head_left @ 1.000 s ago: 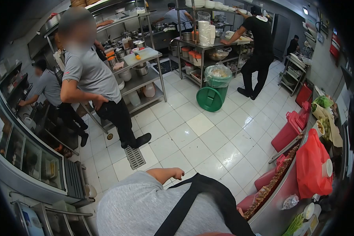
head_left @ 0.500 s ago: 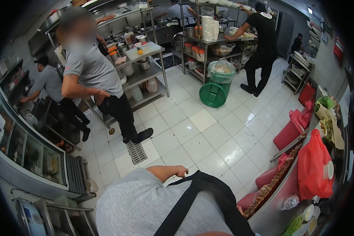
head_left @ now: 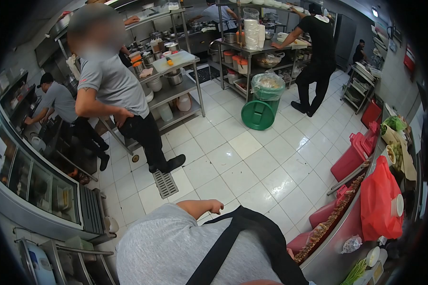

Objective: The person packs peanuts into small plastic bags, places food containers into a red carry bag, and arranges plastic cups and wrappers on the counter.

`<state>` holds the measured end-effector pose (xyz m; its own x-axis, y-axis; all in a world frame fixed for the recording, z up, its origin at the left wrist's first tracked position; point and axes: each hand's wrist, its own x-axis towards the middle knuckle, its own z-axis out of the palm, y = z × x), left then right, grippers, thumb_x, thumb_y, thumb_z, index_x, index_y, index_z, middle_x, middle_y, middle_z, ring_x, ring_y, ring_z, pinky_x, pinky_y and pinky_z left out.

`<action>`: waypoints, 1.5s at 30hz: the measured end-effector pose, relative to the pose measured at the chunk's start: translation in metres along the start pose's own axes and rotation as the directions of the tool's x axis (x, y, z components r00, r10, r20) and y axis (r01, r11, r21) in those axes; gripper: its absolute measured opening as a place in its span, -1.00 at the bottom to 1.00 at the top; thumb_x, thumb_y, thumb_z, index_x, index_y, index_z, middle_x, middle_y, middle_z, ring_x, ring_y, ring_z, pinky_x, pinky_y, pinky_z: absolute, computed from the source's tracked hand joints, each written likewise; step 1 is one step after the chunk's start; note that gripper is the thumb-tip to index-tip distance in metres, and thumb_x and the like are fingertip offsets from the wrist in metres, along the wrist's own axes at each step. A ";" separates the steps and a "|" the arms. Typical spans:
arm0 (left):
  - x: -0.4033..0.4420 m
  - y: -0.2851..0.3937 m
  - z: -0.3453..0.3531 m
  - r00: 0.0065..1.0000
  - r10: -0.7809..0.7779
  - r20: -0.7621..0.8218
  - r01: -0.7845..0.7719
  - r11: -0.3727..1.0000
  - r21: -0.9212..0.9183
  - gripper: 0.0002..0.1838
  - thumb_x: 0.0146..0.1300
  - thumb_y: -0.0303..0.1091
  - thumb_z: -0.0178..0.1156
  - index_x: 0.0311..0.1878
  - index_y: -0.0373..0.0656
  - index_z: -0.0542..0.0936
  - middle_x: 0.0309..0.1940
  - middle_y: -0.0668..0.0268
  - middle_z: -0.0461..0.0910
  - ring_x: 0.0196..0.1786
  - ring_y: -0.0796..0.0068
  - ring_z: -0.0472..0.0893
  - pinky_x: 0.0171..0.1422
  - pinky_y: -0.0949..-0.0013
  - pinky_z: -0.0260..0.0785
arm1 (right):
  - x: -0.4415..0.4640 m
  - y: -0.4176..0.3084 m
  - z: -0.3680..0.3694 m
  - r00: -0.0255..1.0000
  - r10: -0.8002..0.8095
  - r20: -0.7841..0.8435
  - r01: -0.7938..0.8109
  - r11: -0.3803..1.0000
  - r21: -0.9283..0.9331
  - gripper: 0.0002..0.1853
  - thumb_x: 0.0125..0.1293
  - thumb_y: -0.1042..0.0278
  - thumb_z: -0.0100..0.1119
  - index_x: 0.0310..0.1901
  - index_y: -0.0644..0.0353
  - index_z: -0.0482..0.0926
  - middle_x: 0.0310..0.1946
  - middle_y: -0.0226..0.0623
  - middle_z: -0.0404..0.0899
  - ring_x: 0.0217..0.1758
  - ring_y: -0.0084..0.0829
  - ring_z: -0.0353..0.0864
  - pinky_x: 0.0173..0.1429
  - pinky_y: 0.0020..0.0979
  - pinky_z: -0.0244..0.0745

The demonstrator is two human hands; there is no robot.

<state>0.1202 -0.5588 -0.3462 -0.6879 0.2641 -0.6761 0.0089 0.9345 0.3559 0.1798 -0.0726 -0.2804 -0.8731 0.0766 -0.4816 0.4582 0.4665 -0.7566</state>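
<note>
My left hand is in front of my body, above the white tiled floor. Its fingers are curled in, and nothing shows in them. Only a sliver of my right hand shows past the black apron, and its fingers are hidden. Close to that hand are a pink-red bin and the brown-speckled edge of the counter. My grey shirt fills the bottom of the view.
A person in grey stands by a steel shelf table; another leans over the left counter. A person in black stands near a green bin. A red plastic bag lies on the right counter. A floor drain lies ahead.
My left hand has shifted very slightly left. The person at the far left has turned their head a little and leaned slightly. The rest looks the same.
</note>
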 end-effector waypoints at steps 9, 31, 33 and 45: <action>-0.005 0.010 -0.007 1.000 -0.006 0.017 0.007 1.000 -0.030 -0.45 0.01 -0.08 0.30 0.12 0.01 0.50 -0.01 0.09 0.57 0.09 0.06 0.52 0.16 0.14 0.35 | -0.017 -0.025 -0.001 0.999 -0.026 -0.021 0.025 0.999 -0.029 -0.78 0.08 0.49 0.27 -0.21 0.28 0.51 -0.57 -0.39 0.42 -0.48 -0.58 0.37 -0.38 -0.48 0.33; -0.006 0.015 -0.002 0.995 -0.032 0.098 0.032 0.999 0.000 -0.43 -0.01 -0.07 0.34 0.11 -0.01 0.52 0.03 0.13 0.56 0.12 0.10 0.51 0.18 0.17 0.35 | 0.033 0.082 0.014 0.984 -0.165 -0.058 0.167 0.985 0.032 -0.78 0.04 0.47 0.26 -0.23 0.25 0.54 -0.59 -0.36 0.43 -0.51 -0.55 0.36 -0.38 -0.48 0.34; 0.009 0.002 0.008 0.998 0.047 0.037 -0.048 0.999 0.018 -0.41 -0.04 -0.06 0.37 0.10 0.00 0.53 0.02 0.13 0.56 0.11 0.10 0.51 0.18 0.17 0.35 | -0.004 -0.002 -0.003 0.996 -0.083 -0.022 0.079 0.985 -0.155 -0.77 0.04 0.44 0.28 -0.23 0.25 0.54 -0.59 -0.33 0.45 -0.52 -0.51 0.39 -0.38 -0.45 0.36; 0.009 0.001 0.002 0.999 0.043 -0.020 -0.043 0.999 -0.004 -0.43 -0.01 -0.01 0.32 0.10 0.01 0.52 -0.03 0.13 0.59 0.06 0.10 0.54 0.13 0.16 0.37 | 0.019 0.015 0.000 0.982 -0.189 0.000 0.188 0.979 -0.072 -0.75 0.04 0.40 0.31 -0.24 0.27 0.55 -0.49 -0.24 0.57 -0.42 -0.41 0.54 -0.29 -0.38 0.45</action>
<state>0.1152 -0.5550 -0.3538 -0.7013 0.2992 -0.6470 0.0355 0.9212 0.3875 0.1701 -0.0643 -0.3014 -0.9439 -0.0130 -0.3299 0.2722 0.5350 -0.7998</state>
